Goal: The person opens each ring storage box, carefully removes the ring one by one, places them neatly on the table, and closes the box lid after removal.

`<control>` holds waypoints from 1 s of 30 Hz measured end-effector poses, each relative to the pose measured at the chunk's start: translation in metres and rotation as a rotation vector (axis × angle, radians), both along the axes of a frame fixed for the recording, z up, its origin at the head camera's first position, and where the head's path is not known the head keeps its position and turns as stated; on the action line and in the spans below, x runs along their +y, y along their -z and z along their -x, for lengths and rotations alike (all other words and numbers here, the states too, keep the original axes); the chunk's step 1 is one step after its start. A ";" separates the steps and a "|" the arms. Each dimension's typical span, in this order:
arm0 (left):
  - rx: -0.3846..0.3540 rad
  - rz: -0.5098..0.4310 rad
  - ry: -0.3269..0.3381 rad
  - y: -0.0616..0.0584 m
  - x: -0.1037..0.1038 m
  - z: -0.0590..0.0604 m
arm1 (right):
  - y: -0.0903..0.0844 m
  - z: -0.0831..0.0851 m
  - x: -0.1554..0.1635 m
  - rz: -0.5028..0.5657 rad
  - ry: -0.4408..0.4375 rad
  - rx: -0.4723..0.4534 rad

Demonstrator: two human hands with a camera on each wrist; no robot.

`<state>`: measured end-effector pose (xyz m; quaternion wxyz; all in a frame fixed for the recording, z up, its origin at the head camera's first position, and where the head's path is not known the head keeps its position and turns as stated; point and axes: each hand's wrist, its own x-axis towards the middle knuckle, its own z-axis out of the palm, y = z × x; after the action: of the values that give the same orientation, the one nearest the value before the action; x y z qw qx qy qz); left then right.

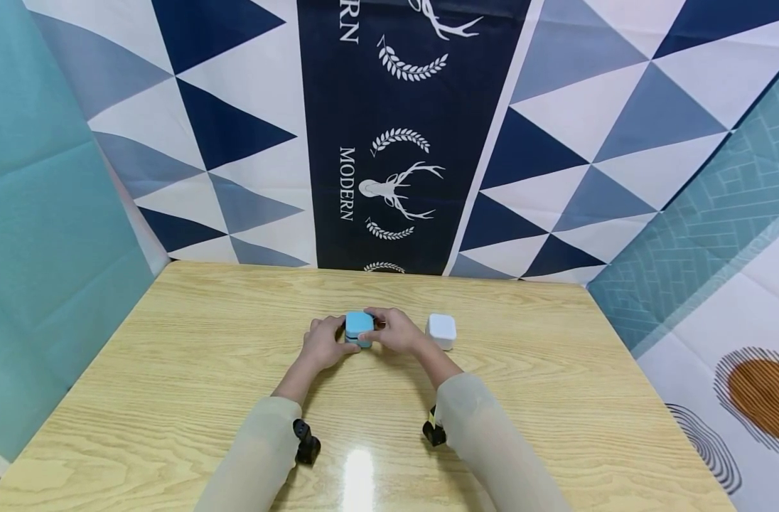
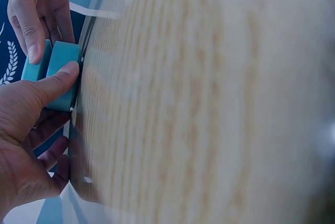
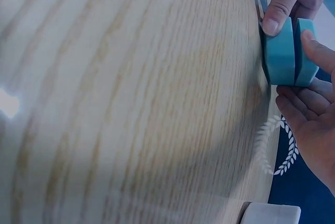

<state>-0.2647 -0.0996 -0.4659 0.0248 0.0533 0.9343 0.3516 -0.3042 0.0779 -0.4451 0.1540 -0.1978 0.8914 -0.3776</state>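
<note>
A small blue box with rounded corners stands on the wooden table, in front of me in the head view. Its upper part, the lid [image 1: 359, 318], and its lower part, the base [image 3: 279, 56], have a dark gap between them. My left hand [image 1: 323, 344] holds the base from the left, its thumb on the near face. From the right, my right hand [image 1: 397, 331] grips the lid between thumb and fingers. Both wrist views show the gap, with the lid [image 2: 35, 71] slightly tilted over the base. The inside of the box is hidden.
A white box [image 1: 442, 331] with rounded corners stands on the table [image 1: 236, 313] just right of my right hand. Behind the table's far edge hangs a patterned cloth [image 1: 389, 142]. Teal cloth [image 1: 50, 213] covers the left side.
</note>
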 end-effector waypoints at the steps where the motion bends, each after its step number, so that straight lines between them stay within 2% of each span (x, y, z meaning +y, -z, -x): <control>1: -0.001 0.000 0.000 0.000 0.000 0.000 | -0.001 0.000 0.000 0.000 -0.002 -0.002; 30: 0.024 -0.001 -0.003 0.003 0.001 -0.001 | -0.004 -0.002 -0.001 0.007 0.013 -0.011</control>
<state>-0.2640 -0.0990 -0.4693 0.0129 0.0560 0.9345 0.3513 -0.3026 0.0768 -0.4415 0.1557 -0.1904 0.8905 -0.3829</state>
